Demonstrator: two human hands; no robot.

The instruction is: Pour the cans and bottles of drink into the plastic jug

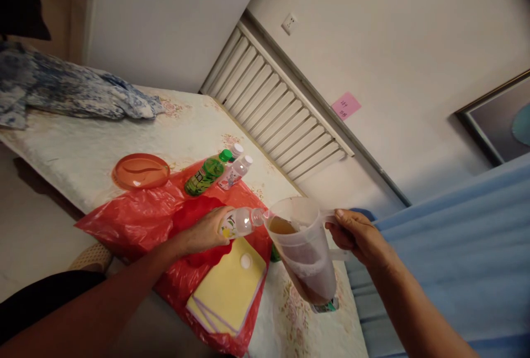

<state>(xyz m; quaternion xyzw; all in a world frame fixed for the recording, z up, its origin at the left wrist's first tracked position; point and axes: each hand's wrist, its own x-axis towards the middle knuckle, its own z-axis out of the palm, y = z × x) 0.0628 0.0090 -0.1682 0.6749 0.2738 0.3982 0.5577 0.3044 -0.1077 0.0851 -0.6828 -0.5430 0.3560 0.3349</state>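
My left hand [209, 230] is wrapped round a clear plastic bottle [238, 222] with a yellow-and-white label, its uncapped mouth pointing right. That mouth meets the rim of a translucent measuring jug [308, 258], which my right hand [358, 233] grips by the handle. The jug is tilted toward the bottle and holds brownish liquid with froth. Below the bottle lie folded yellow cloths [226, 291], with a white cap [245, 261] on top. A red basin-like thing [186, 217] is partly hidden behind my left hand.
On a red plastic sheet [136, 220] stand a green bottle [207, 173] and two white-capped bottles [236, 173]. An orange lid or plate [141, 171] lies left. The floral-covered table [186, 120] runs to a radiator [273, 104]; a blue curtain [451, 253] hangs right.
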